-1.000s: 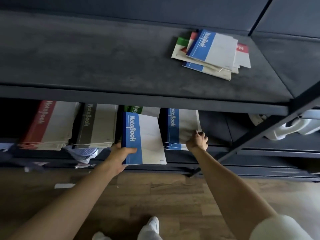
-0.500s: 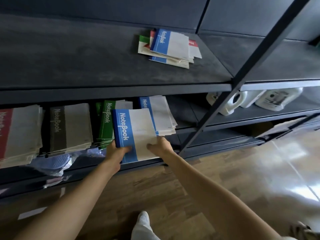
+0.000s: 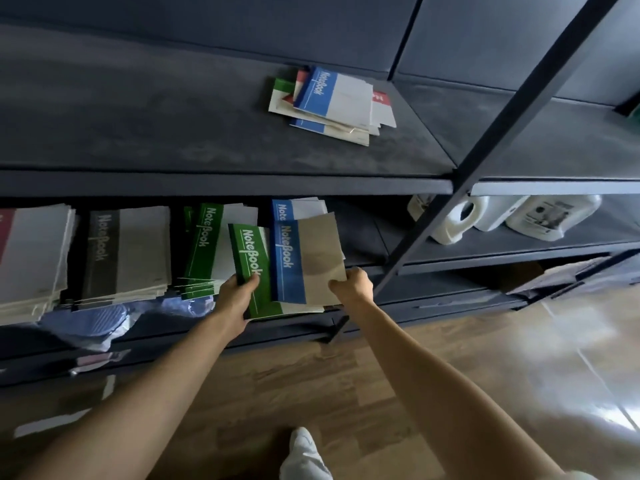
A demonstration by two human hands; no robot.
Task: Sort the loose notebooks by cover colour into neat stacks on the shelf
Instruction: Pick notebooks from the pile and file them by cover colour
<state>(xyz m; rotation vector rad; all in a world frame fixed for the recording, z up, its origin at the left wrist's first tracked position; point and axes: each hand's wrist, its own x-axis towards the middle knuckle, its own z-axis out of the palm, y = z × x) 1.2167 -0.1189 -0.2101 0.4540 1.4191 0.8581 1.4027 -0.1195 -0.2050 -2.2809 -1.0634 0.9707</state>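
Observation:
My left hand (image 3: 236,295) grips a green-spined notebook (image 3: 252,265) at its lower left corner, in front of the lower shelf. My right hand (image 3: 353,285) pinches the lower right corner of a blue-spined notebook (image 3: 304,261), which overlaps the green one. On the lower shelf stand sorted stacks: red (image 3: 31,258) at far left, grey (image 3: 128,254), green (image 3: 211,247) and blue (image 3: 298,207) behind the held notebooks. A loose pile of mixed notebooks (image 3: 332,100) lies on the upper shelf (image 3: 138,116), topped by a blue one.
A dark diagonal brace (image 3: 485,147) crosses in front of the shelves on the right. White plastic jugs (image 3: 502,216) lie on the right lower shelf. Blue-white plastic wrapping (image 3: 93,320) hangs under the stacks. Wooden floor and my white sock (image 3: 304,455) are below.
The view has shifted right. My right hand has taken the blue notebook and pulled it rightward, uncovering a green notebook that stays in my left hand.

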